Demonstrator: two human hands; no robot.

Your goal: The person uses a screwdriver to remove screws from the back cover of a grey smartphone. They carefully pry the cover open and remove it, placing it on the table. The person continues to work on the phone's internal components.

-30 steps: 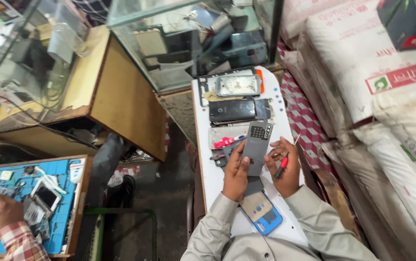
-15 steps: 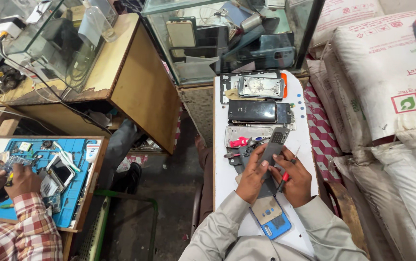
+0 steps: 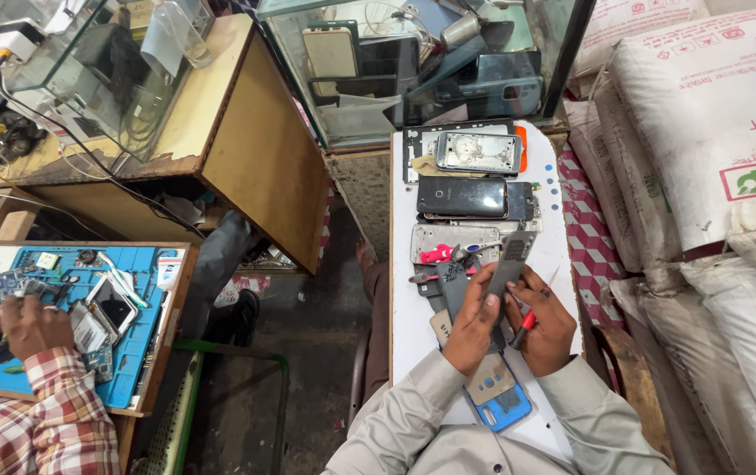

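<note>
Over a narrow white board on my lap, my left hand grips a dark opened phone by its lower part. Beside it, my right hand touches the phone's right edge and holds a red-handled tool. Below my wrists lie a blue phone case and a grey phone back. Pink tweezers rest just left of the held phone.
Further up the board lie a black phone, a silver phone frame and other opened phones. A glass cabinet stands beyond. White sacks pile at right. At left, another person's hands work over a blue mat.
The view has shifted, so the board and my hands sit further right and lower. The held phone has tilted rightward. The other person's hands have come further into view at left.
</note>
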